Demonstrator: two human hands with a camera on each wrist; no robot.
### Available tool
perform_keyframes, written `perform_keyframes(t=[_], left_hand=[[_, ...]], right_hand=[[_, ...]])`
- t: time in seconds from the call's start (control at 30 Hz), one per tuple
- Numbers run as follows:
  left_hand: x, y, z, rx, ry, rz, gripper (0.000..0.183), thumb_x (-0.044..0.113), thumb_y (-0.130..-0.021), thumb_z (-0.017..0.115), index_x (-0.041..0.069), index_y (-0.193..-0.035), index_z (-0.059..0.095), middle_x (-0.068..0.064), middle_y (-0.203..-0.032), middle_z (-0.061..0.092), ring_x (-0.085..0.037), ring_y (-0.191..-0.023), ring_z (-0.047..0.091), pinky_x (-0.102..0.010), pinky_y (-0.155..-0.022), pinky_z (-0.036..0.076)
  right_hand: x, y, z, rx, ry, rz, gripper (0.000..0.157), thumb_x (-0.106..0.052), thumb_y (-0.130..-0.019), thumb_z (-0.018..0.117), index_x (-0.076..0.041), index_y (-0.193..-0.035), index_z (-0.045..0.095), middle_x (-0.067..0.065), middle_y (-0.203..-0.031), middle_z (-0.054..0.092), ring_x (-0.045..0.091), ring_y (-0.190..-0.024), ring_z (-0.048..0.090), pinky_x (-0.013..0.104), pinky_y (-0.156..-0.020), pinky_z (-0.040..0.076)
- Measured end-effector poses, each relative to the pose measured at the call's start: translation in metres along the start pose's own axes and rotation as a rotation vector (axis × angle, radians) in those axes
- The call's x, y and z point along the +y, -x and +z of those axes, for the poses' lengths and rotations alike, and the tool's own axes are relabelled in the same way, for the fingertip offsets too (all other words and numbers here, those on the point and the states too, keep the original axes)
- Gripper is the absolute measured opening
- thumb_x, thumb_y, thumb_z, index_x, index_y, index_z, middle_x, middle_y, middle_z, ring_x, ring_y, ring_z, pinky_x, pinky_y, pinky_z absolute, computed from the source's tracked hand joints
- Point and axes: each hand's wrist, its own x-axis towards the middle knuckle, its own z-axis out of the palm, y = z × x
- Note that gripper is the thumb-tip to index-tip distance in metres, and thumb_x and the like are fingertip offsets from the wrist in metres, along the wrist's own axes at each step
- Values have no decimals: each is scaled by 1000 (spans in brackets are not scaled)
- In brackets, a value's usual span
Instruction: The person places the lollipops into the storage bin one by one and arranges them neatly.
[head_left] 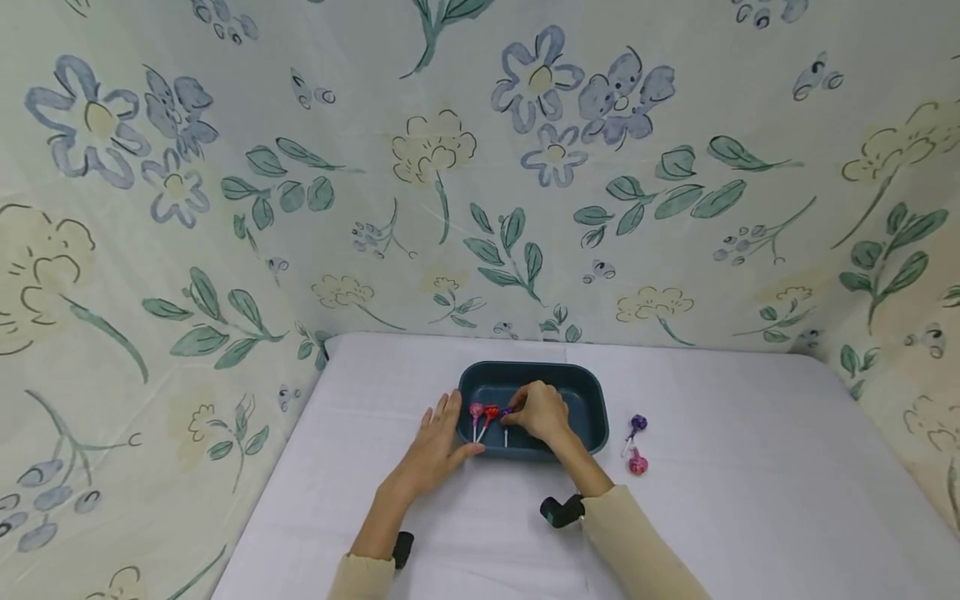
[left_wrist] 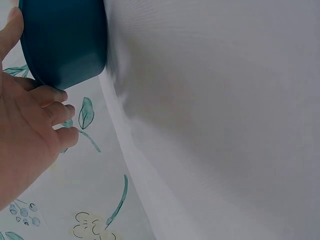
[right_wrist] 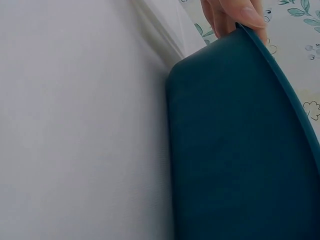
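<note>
A teal rectangular tray sits on the white table. My left hand holds its near left corner, thumb against the front side and fingers along the left end; the left wrist view shows those fingers bent by the tray wall. Reaching inside the tray, my right hand pinches a purple lollipop by its wrapped head, its white stick pointing toward me. To the left of that one lie a pink lollipop and a red lollipop, sticks also pointing nearer. The right wrist view shows only the tray's front wall and the left hand.
On the table right of the tray lie another purple lollipop and a pink-red lollipop, close together. Floral cloth hangs behind the table and along both sides. Black wrist cameras are strapped at both sleeves.
</note>
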Motion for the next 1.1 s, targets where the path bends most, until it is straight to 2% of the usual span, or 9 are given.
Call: perform_keyframes(t=[0.13,0.4,0.53,0.63,0.77,0.87,0.97,1.03,1.1], left_hand=[[-1,0,0,-6,-5,5,97,48,-100,62,-5,-164,11,-24,-171,16,-44,-160,13,-63,-129,11],[-1,-2,2,-13,4,-13,93,40,-101,65,-5,-164,11,-23,-172,15,-42,-161,11,-62,-130,9],[-1,-2,2,-9,7,-7,94,41,-101,65,-5,-163,12,-25,-171,16,-43,-161,12,-62,-130,10],[-1,-2,2,-4,16,-4,95,42,-101,65,-5,-163,12,-25,-171,16,-43,-161,12,-63,-130,10],[0,-4,3,0,13,1,96,45,-101,64,-4,-164,11,-24,-172,15,-43,-161,12,-62,-130,10],[0,-5,4,4,8,9,96,47,-100,63,-5,-163,12,-25,-171,16,-43,-161,12,-63,-130,10],[-1,-4,4,4,2,7,96,46,-100,64,-6,-163,13,-26,-171,16,-44,-160,13,-63,-129,11],[0,-3,3,11,6,11,96,44,-100,65,-8,-162,15,-27,-170,18,-46,-159,15,-65,-128,13],[0,-2,2,7,8,10,96,44,-100,65,-8,-162,14,-27,-170,17,-46,-159,15,-65,-128,12]], right_hand=[[0,1,2,-4,6,4,24,-26,-71,97,-12,-83,81,0,-77,78,16,-73,67,42,-70,53],[-1,2,3,-6,-13,6,28,-27,-69,98,-11,-83,80,1,-75,77,12,-57,63,43,-70,53],[-2,5,-10,12,-30,-18,30,-28,-72,96,-9,-90,80,1,-80,78,14,-69,69,43,-73,55],[3,11,-31,36,-59,-59,31,-27,-78,92,-7,-98,80,3,-86,79,12,-74,69,36,-69,55],[30,20,-69,142,-142,-113,28,-23,-86,86,-4,-105,79,9,-91,79,8,-53,55,23,-49,41],[63,29,-97,255,-140,-102,27,-19,-90,82,-2,-110,78,16,-96,78,13,-46,46,22,-42,32],[100,42,-117,293,-8,-10,33,-22,-92,79,0,-117,74,22,-103,77,24,-61,61,24,-47,38],[121,51,-124,252,81,83,41,-26,-93,77,3,-122,71,26,-107,74,34,-75,66,28,-52,45],[140,58,-127,180,137,169,49,-32,-94,76,4,-127,68,28,-110,72,37,-87,66,33,-60,50]])
